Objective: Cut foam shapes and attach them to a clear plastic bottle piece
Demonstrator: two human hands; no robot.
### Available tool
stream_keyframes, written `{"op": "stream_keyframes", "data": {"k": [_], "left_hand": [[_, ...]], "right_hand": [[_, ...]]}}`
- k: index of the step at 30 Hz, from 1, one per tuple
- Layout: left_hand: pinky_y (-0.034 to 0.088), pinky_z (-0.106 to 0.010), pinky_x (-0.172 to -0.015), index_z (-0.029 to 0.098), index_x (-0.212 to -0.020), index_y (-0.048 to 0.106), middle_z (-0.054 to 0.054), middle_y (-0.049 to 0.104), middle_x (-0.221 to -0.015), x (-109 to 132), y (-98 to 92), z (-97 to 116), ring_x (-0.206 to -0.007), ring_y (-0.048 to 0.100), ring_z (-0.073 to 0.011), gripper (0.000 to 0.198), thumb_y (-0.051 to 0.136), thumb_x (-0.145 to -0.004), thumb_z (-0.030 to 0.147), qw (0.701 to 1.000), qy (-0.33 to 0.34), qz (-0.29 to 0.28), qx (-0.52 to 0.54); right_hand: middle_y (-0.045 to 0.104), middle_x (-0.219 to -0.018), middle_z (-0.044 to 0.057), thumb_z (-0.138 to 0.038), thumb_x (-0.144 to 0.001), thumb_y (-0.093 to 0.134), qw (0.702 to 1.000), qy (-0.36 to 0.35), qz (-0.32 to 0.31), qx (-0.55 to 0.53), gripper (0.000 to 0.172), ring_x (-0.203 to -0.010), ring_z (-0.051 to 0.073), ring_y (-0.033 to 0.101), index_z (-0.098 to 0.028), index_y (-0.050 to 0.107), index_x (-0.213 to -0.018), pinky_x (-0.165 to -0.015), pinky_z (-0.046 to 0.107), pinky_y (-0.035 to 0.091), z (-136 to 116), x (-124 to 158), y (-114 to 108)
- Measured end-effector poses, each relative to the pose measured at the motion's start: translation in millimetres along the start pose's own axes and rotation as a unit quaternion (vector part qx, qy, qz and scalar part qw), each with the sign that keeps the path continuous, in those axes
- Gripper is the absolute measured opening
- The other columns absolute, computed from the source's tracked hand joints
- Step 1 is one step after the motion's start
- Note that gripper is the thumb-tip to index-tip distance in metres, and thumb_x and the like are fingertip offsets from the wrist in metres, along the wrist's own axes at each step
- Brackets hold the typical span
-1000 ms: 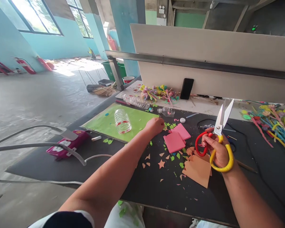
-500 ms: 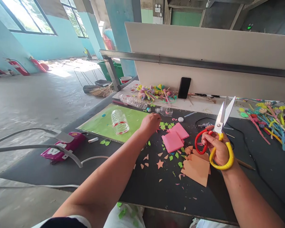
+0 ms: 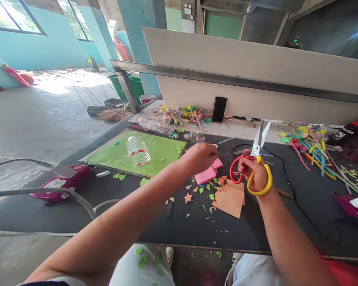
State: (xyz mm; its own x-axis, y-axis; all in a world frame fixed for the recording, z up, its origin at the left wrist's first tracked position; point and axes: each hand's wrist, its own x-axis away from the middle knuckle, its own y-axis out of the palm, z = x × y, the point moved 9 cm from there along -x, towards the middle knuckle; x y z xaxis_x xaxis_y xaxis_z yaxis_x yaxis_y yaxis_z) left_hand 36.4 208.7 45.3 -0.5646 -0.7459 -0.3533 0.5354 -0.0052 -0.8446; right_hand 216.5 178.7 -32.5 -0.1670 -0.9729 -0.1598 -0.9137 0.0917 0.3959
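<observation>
My right hand (image 3: 254,174) grips scissors (image 3: 254,159) with one red and one yellow handle, blades open and pointing up. My left hand (image 3: 199,157) hangs over the pink foam sheets (image 3: 205,174) on the black table (image 3: 77,214), fingers curled; what they hold, if anything, is hidden. An orange foam piece (image 3: 229,198) lies just below the scissors hand. Small green and orange scraps and an orange star (image 3: 187,197) are scattered around the sheets.
A green sheet (image 3: 113,155) with a cut clear bottle (image 3: 137,151) lies at left, a pink glue gun (image 3: 61,183) nearer the edge. Pipe-cleaner crafts (image 3: 310,145) pile at right, a phone (image 3: 219,109) leans on the white partition (image 3: 256,79), a black cable (image 3: 298,206) crosses the table.
My left hand lifted off the table near the green scraps and moved right, over the pink sheets. The scissors hand stayed put while the view shifted right.
</observation>
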Motion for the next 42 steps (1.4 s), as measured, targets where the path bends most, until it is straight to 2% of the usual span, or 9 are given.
{"op": "stream_keyframes", "data": {"k": [5,14,20,24,26,30,32,36,42], "left_hand": [[0.043,-0.025,-0.065,0.019,-0.075,0.068,-0.005,0.070,-0.081,15.0,30.8,46.2,-0.074,0.061,-0.0173,0.020,0.049,-0.078,0.012,0.997,0.005,-0.071,0.027],[0.044,-0.035,-0.093,0.020,-0.113,0.065,-0.011,0.061,-0.114,44.0,95.7,59.5,-0.106,0.056,-0.0253,0.035,0.066,-0.078,0.021,0.974,0.123,-0.191,0.021],[0.043,-0.038,-0.093,0.018,-0.096,0.068,-0.010,0.060,-0.110,47.4,110.1,61.3,-0.104,0.054,-0.0260,0.023,0.067,-0.073,0.016,0.968,0.142,-0.203,0.033],[0.046,-0.029,-0.075,0.016,-0.072,0.060,-0.005,0.062,-0.088,41.4,105.2,47.4,-0.082,0.056,-0.0175,0.005,0.064,-0.071,0.012,0.957,0.070,-0.198,0.199],[0.044,-0.025,-0.063,0.016,-0.075,0.057,-0.001,0.059,-0.076,39.7,101.0,32.5,-0.068,0.054,-0.0131,0.010,0.065,-0.073,0.021,0.912,-0.017,-0.205,0.355],[0.043,-0.022,-0.056,0.017,-0.077,0.051,0.003,0.055,-0.069,35.2,80.6,3.4,-0.057,0.052,-0.0087,0.028,0.071,-0.073,0.036,0.773,-0.140,-0.114,0.608],[0.041,-0.021,-0.055,0.017,-0.076,0.050,0.004,0.054,-0.067,32.4,69.6,-10.3,-0.056,0.050,-0.0074,0.030,0.074,-0.071,0.035,0.745,-0.158,-0.038,0.647],[0.034,-0.018,-0.051,0.015,-0.071,0.053,0.005,0.052,-0.064,29.9,59.1,-25.6,-0.055,0.045,-0.0057,0.028,0.075,-0.069,0.032,0.783,-0.155,0.067,0.599],[0.036,-0.018,-0.053,0.015,-0.081,0.059,0.003,0.056,-0.071,30.3,54.5,-21.4,-0.060,0.047,-0.0071,0.026,0.070,-0.075,0.039,0.803,-0.137,0.090,0.574]], "right_hand": [[0.058,-0.066,-0.005,-0.023,-0.071,0.073,0.999,0.023,-0.025,0.015,0.027,-0.055,0.010,0.054,-0.024,0.061,-0.096,-0.051,0.022,0.044,2.9,-0.5,-0.3],[0.060,-0.064,-0.004,-0.027,-0.073,0.073,0.991,0.107,-0.070,0.037,0.025,-0.052,0.010,0.053,-0.022,0.062,-0.095,-0.050,0.022,0.042,12.0,2.9,1.8],[0.060,-0.064,-0.004,-0.026,-0.073,0.073,0.992,0.102,-0.057,0.044,0.024,-0.052,0.010,0.053,-0.022,0.063,-0.094,-0.050,0.022,0.042,7.7,1.2,-3.4],[0.060,-0.063,-0.005,-0.024,-0.072,0.073,0.993,0.101,-0.052,0.028,0.025,-0.052,0.010,0.053,-0.022,0.063,-0.095,-0.050,0.022,0.043,4.3,1.0,-4.4],[0.060,-0.064,-0.005,-0.024,-0.073,0.073,0.992,0.107,-0.057,0.020,0.025,-0.053,0.010,0.053,-0.022,0.063,-0.095,-0.051,0.022,0.043,4.9,1.4,-3.1],[0.062,-0.067,-0.004,-0.027,-0.073,0.075,0.991,0.115,-0.072,0.020,0.027,-0.054,0.011,0.055,-0.024,0.063,-0.098,-0.051,0.023,0.045,9.1,2.5,0.7],[0.062,-0.066,-0.004,-0.035,-0.074,0.075,0.989,0.120,-0.085,0.030,0.028,-0.053,0.011,0.055,-0.025,0.064,-0.098,-0.050,0.023,0.046,13.1,4.3,4.3],[0.064,-0.072,-0.003,-0.048,-0.074,0.074,0.985,0.125,-0.117,0.038,0.035,-0.055,0.012,0.058,-0.026,0.065,-0.101,-0.053,0.025,0.049,21.3,11.9,16.7],[0.071,-0.077,0.001,-0.025,-0.065,0.080,0.979,0.124,-0.142,0.075,0.038,-0.065,0.020,0.068,-0.023,0.065,-0.100,-0.061,0.032,0.055,24.2,21.2,35.6]]}}
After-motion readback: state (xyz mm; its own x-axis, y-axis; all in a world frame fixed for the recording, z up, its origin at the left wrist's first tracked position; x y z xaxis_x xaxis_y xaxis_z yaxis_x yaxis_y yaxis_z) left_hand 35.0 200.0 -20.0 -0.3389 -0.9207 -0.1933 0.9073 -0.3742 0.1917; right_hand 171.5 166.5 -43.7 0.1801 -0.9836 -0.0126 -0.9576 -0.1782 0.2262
